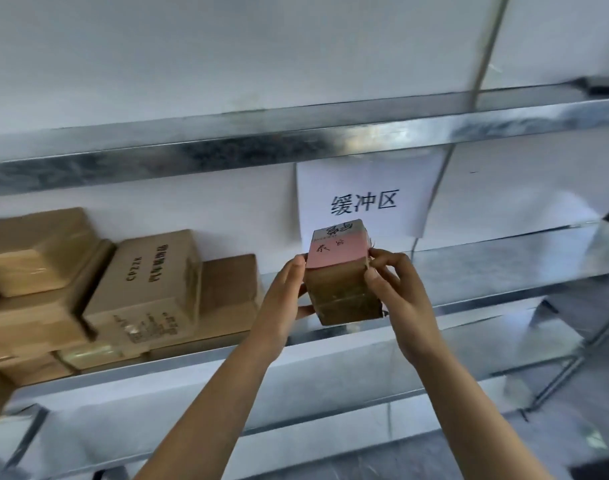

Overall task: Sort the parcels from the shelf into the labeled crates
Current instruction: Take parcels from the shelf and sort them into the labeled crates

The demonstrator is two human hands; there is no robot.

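Observation:
A small brown cardboard parcel [344, 289] with a pink label on its upper face is held up in front of the metal shelf [469, 271]. My left hand [285, 299] grips its left side, thumb curled under the bottom. My right hand [396, 292] holds its right side, thumb and fingers pinching the top right edge by the label. Several more taped brown parcels [143, 289] lie stacked on the left part of the same shelf.
A white paper sign [363, 199] with black characters hangs from the shelf rail above, right behind the held parcel. A shiny upper shelf rail [296, 136] runs across. Lower shelf levels [330, 375] show below. A thin cable [483, 64] runs down the white wall.

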